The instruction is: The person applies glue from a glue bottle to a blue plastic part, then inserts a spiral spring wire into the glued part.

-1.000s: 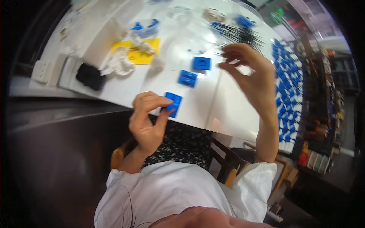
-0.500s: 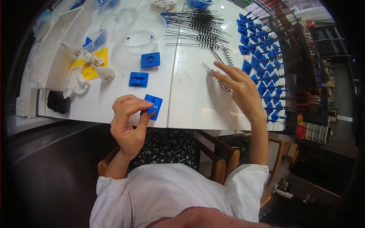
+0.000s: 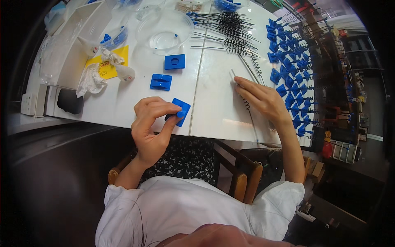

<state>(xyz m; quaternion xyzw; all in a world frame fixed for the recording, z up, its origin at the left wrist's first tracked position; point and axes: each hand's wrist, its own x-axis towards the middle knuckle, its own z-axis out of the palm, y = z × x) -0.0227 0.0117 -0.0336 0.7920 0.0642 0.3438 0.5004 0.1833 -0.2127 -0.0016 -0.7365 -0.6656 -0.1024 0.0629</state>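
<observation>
Blue plastic block [image 3: 180, 110] sits at the near edge of the white table [image 3: 214, 103], pinched between thumb and fingers of the left hand [image 3: 151, 125]. Right hand [image 3: 261, 98] rests nearby, fingertips closed on a thin metal spring rod [image 3: 240, 88]. Two further blue blocks [image 3: 168, 72] lie just beyond.

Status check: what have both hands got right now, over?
Left hand pinching blue plastic block at table edge. Right hand on a thin spring rod flat on the table. Two more blue blocks lie beyond, apart.
</observation>
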